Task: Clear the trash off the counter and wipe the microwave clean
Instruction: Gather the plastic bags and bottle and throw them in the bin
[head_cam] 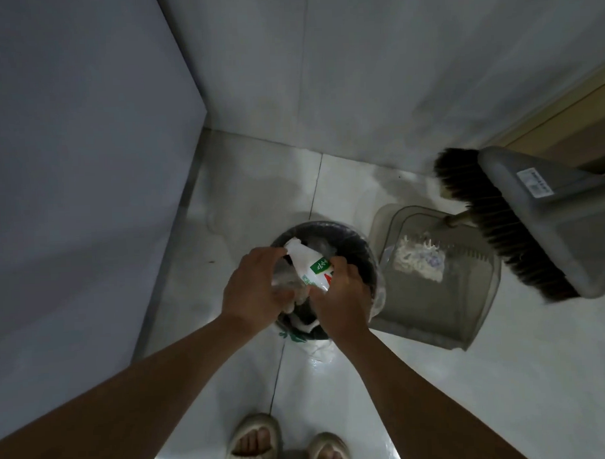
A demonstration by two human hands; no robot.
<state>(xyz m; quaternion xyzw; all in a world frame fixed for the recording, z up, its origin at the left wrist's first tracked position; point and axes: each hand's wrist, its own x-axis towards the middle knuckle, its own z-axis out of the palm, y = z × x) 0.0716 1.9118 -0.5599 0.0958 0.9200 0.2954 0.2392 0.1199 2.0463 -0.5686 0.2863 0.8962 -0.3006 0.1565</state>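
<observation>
A round black trash bin (pixel 358 251) lined with a plastic bag stands on the white tile floor below me. Both hands hover right over its mouth. My left hand (pixel 251 286) grips crumpled clear plastic (pixel 285 281) and touches the top of a white bottle (pixel 312 263) with a green and red label. My right hand (pixel 341 296) is closed on the lower end of that bottle. The bottle lies tilted between the two hands. White scraps show inside the bin under my hands.
A grey dustpan (pixel 434 300) with white debris sits just right of the bin. A grey broom (pixel 520 221) with dark bristles leans above it. A grey wall or cabinet side (pixel 86 168) runs along the left. My sandalled feet (pixel 288 442) are at the bottom.
</observation>
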